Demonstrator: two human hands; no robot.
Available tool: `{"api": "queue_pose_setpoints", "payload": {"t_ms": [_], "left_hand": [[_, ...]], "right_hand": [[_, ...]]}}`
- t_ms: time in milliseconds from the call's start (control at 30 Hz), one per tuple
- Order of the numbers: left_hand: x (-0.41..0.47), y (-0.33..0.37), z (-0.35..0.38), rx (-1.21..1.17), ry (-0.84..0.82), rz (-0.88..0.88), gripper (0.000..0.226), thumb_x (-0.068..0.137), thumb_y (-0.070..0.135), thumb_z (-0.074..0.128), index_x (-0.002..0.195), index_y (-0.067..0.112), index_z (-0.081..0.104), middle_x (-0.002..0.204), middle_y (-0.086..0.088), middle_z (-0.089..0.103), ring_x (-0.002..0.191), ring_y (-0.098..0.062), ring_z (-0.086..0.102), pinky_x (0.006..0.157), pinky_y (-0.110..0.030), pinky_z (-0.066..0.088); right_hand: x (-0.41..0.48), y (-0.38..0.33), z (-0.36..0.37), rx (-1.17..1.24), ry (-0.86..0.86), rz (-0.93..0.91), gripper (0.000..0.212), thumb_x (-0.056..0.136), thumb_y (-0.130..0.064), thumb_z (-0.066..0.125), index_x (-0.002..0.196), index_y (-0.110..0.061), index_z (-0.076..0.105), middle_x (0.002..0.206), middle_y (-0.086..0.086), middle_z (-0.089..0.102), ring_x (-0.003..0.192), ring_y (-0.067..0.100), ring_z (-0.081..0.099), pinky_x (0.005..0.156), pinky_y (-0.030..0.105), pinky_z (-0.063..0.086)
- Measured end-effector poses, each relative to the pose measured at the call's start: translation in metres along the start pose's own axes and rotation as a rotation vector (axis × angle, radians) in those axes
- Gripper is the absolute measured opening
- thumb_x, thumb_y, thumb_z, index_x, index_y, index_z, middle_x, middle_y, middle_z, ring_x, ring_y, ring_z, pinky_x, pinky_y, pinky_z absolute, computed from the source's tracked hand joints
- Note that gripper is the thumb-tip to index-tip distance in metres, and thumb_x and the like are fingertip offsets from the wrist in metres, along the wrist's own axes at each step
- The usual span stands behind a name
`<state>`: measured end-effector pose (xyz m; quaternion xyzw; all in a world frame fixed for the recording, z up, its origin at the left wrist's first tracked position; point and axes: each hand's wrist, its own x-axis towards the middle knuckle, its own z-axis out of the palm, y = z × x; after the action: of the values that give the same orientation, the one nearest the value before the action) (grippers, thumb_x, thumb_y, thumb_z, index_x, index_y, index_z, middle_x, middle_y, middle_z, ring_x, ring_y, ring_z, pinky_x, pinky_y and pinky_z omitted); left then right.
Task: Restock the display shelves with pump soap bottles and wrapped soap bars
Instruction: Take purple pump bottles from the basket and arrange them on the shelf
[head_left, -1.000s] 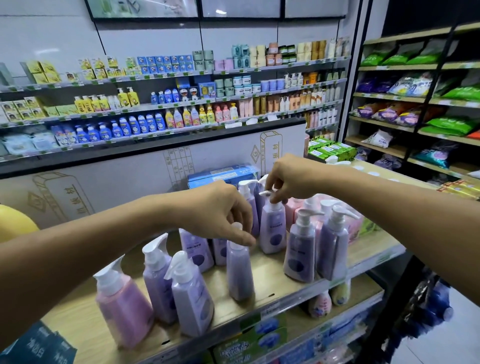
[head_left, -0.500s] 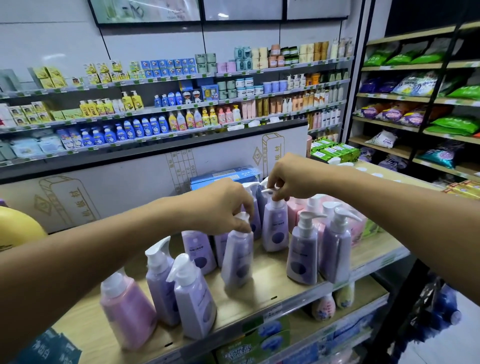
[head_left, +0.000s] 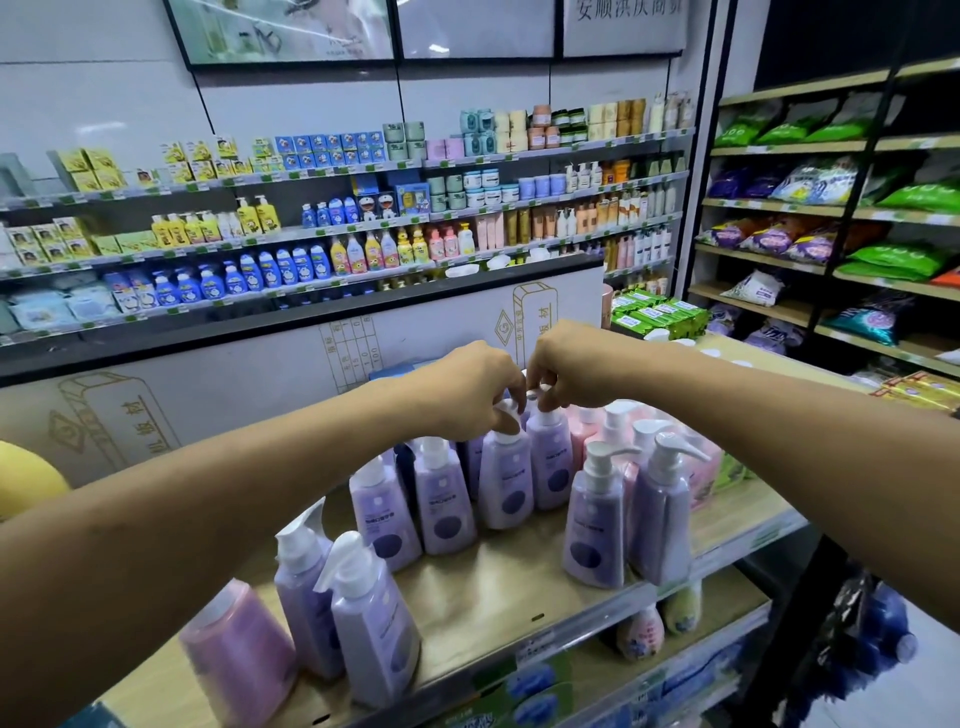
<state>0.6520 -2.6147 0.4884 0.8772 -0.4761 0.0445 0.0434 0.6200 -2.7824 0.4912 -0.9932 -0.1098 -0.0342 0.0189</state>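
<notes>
Several lilac and pink pump soap bottles stand on a wooden display shelf (head_left: 498, 582). My left hand (head_left: 467, 389) grips the white pump head of a lilac bottle (head_left: 506, 483) near the back of the shelf. Right beside it, my right hand (head_left: 566, 364) pinches the pump of a second lilac bottle (head_left: 550, 457). The two bottles stand upright, nearly touching. Two more lilac bottles (head_left: 597, 525) stand at the front right, several others at the front left with a pink bottle (head_left: 239, 654).
A pale board (head_left: 218, 389) backs the shelf. A blue box (head_left: 395, 369) lies behind my left hand. Green packs (head_left: 660, 314) sit at the far right end. Lower shelves (head_left: 691, 613) hold more bottles. Wall shelving and a side rack (head_left: 831, 260) are full of goods.
My left hand has carried its lilac bottle from the shelf's middle back and to the right, setting it beside the bottle under my right hand. My right hand has barely moved.
</notes>
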Motion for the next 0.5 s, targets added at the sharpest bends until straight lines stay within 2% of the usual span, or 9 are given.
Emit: {"api": "queue_pose_setpoints", "payload": {"t_ms": [67,133,267,367,467,500], "left_hand": [[0.002,-0.002,0.002,0.011,0.003,-0.022,0.028,0.085,0.033,0.076,0.110,0.021,0.071,0.070,0.013,0.049,0.070,-0.010,0.048,0.065,-0.028,0.040],[0.002,-0.005,0.003,0.001,0.003,-0.042,0.030,0.085,0.032,0.076,0.111,0.020,0.071,0.070,0.014,0.049,0.071,-0.013,0.051,0.064,-0.028,0.041],[-0.003,-0.009,0.008,0.009,0.002,-0.051,0.031,0.086,0.033,0.075,0.113,0.019,0.069,0.069,0.016,0.044,0.064,-0.004,0.043,0.057,-0.021,0.034],[-0.005,-0.012,0.010,0.029,0.017,-0.054,0.033,0.087,0.034,0.073,0.115,0.018,0.068,0.069,0.015,0.045,0.068,-0.007,0.043,0.067,-0.026,0.039],[-0.006,-0.012,0.010,0.043,0.019,-0.054,0.035,0.087,0.037,0.073,0.115,0.017,0.068,0.077,0.009,0.051,0.081,-0.013,0.046,0.071,-0.028,0.041],[-0.006,-0.012,0.010,0.045,0.020,-0.055,0.036,0.086,0.038,0.073,0.115,0.017,0.068,0.082,0.007,0.053,0.083,-0.014,0.046,0.071,-0.028,0.042]], "right_hand": [[0.002,0.000,0.001,-0.006,-0.004,-0.004,0.019,0.083,-0.023,0.079,0.101,-0.019,0.077,0.059,-0.018,0.048,0.056,0.003,0.051,0.061,0.022,0.038],[0.004,-0.001,0.002,0.000,-0.006,-0.013,0.020,0.083,-0.023,0.078,0.102,-0.018,0.077,0.059,-0.017,0.048,0.061,0.012,0.055,0.063,0.022,0.040],[0.006,-0.002,0.007,-0.007,0.006,-0.024,0.020,0.083,-0.025,0.078,0.102,-0.018,0.077,0.061,-0.015,0.048,0.067,0.016,0.055,0.065,0.023,0.040],[0.006,-0.001,0.008,-0.002,0.004,-0.012,0.017,0.083,-0.026,0.078,0.098,-0.018,0.077,0.061,-0.015,0.050,0.064,0.015,0.055,0.063,0.022,0.039],[0.004,0.000,0.009,0.009,0.035,-0.027,0.004,0.083,-0.024,0.078,0.085,-0.021,0.076,0.055,-0.013,0.047,0.056,0.009,0.048,0.059,0.023,0.036],[0.004,0.002,0.010,0.000,0.036,-0.025,0.010,0.083,-0.024,0.078,0.075,-0.024,0.073,0.054,-0.013,0.046,0.055,0.010,0.045,0.056,0.024,0.034]]}}
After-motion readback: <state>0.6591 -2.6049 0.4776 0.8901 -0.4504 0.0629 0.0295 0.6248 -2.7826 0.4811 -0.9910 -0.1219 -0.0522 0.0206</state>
